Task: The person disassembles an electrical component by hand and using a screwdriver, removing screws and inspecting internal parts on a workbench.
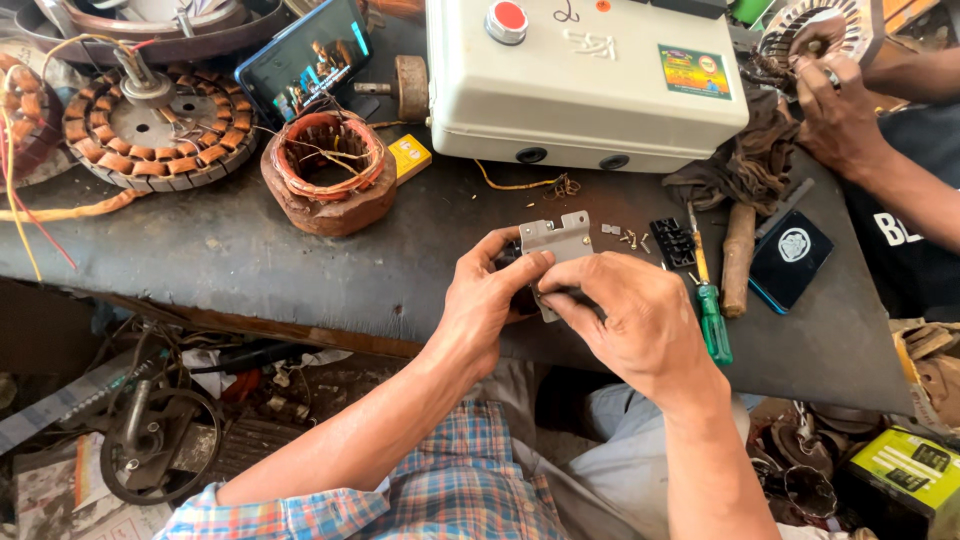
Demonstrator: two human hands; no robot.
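**Both hands hold a small metal bracket over the table**

The left hand and the right hand meet above the near edge of the dark table. Between them is a grey metal bracket; the left grip is clamped on its left side, with the fingers on a dark part below, and the right grip is clamped on its lower end. At 3 o'clock from the bracket lie some small screws, a black terminal block and a green-handled screwdriver. At 12 o'clock stands a cream control box. At 9 o'clock sits a copper-wound stator. Another person's hands work at 2 o'clock.
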